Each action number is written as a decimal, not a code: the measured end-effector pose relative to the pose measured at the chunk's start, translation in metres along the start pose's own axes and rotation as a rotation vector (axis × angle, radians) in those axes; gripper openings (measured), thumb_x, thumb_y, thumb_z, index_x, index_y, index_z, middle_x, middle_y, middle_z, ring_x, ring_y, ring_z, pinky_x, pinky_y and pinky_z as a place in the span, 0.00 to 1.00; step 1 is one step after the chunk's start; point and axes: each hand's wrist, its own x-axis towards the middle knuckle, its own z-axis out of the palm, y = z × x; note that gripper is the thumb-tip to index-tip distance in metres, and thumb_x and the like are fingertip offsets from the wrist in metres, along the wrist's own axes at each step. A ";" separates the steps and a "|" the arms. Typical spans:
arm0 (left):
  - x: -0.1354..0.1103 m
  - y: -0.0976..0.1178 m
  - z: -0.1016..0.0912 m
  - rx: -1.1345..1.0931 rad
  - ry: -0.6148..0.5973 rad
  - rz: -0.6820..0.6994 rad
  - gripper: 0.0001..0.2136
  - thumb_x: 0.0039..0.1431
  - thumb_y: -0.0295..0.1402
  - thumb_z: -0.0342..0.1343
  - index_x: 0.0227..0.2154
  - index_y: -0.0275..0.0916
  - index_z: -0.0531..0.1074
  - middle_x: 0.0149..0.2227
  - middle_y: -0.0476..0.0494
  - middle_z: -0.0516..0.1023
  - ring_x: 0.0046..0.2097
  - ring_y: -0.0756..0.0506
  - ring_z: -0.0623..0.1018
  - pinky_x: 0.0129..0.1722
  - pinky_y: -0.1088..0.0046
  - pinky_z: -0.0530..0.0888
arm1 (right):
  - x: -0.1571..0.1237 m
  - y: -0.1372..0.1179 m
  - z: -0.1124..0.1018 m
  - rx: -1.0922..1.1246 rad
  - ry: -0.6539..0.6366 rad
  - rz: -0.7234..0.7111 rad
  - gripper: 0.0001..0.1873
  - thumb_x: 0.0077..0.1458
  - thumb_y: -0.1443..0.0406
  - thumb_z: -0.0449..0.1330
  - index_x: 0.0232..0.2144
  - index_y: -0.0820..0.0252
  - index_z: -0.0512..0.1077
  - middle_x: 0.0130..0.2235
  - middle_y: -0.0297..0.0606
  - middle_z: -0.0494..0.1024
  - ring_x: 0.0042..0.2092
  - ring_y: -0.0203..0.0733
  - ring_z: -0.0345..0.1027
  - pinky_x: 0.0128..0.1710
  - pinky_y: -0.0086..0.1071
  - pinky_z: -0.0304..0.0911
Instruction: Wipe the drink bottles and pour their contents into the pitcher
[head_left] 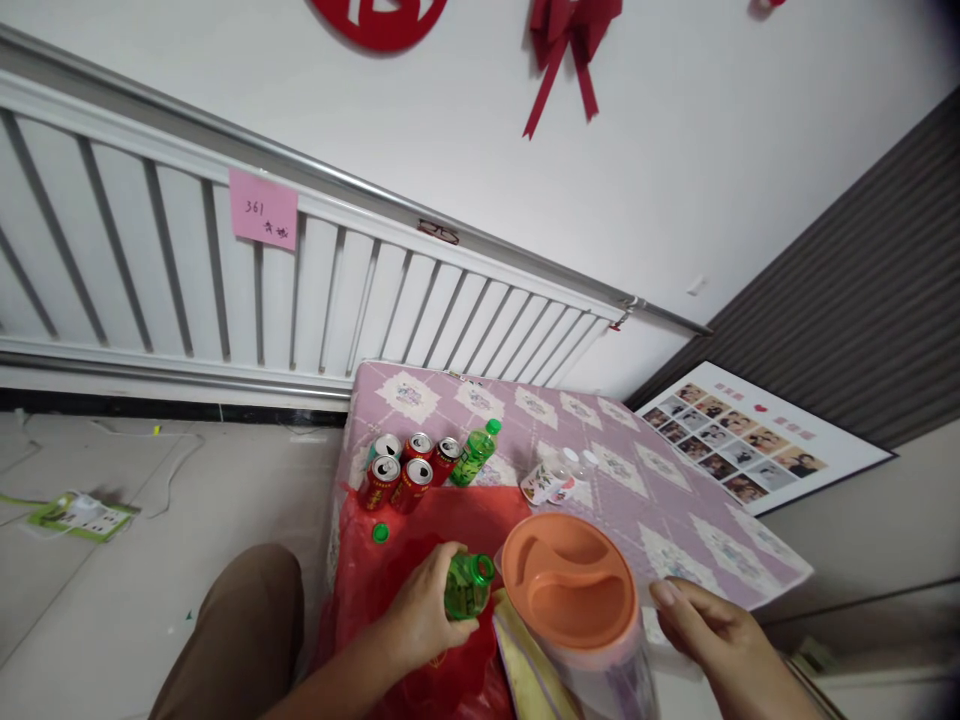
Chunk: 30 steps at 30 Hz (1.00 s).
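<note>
My left hand (421, 612) is wrapped round a green plastic drink bottle (463, 592), which is uncapped and tilted, its mouth toward the pitcher. A clear plastic pitcher (611, 680) with an orange lid (570, 580) stands right of the bottle. My right hand (709, 630) is closed at the pitcher's right side, apparently round its clear handle; the grip is partly hidden. A loose green cap (381, 532) lies on the red plastic sheet (360, 580) left of my left hand. Beside the pitcher's base is a folded yellow cloth (525, 655).
Several open drink cans (414, 482) stand at the table's back left, beside a capped green bottle (474, 455). Clear containers (551, 478) lie farther right on the purple patterned tablecloth (517, 400). A white radiator (330, 290) runs behind; a photo board (847, 450) leans at right.
</note>
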 end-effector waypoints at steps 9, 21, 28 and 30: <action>0.000 0.002 -0.002 -0.011 0.005 0.008 0.35 0.41 0.25 0.65 0.55 0.40 0.60 0.55 0.35 0.72 0.55 0.38 0.73 0.57 0.60 0.69 | -0.003 -0.018 -0.001 0.005 -0.022 0.011 0.26 0.48 0.43 0.58 0.16 0.58 0.68 0.21 0.32 0.62 0.26 0.38 0.54 0.24 0.29 0.55; 0.000 0.002 -0.001 -0.004 0.003 0.003 0.36 0.40 0.25 0.65 0.55 0.40 0.60 0.56 0.36 0.71 0.56 0.38 0.73 0.57 0.61 0.69 | 0.000 -0.019 -0.003 -0.033 -0.037 -0.003 0.26 0.49 0.44 0.58 0.16 0.57 0.65 0.21 0.31 0.60 0.26 0.38 0.54 0.25 0.29 0.54; 0.000 -0.001 0.000 -0.008 0.015 0.026 0.36 0.40 0.25 0.65 0.55 0.40 0.60 0.55 0.36 0.72 0.55 0.38 0.73 0.56 0.61 0.70 | -0.001 -0.021 -0.002 -0.085 -0.037 -0.033 0.26 0.51 0.44 0.56 0.16 0.58 0.66 0.21 0.31 0.61 0.27 0.39 0.55 0.25 0.28 0.55; 0.000 -0.001 0.001 -0.007 0.015 0.023 0.36 0.40 0.24 0.65 0.55 0.41 0.60 0.55 0.36 0.71 0.55 0.38 0.73 0.56 0.60 0.69 | -0.001 -0.022 -0.002 -0.099 -0.032 -0.038 0.26 0.51 0.44 0.55 0.16 0.58 0.66 0.21 0.31 0.62 0.27 0.39 0.56 0.25 0.28 0.55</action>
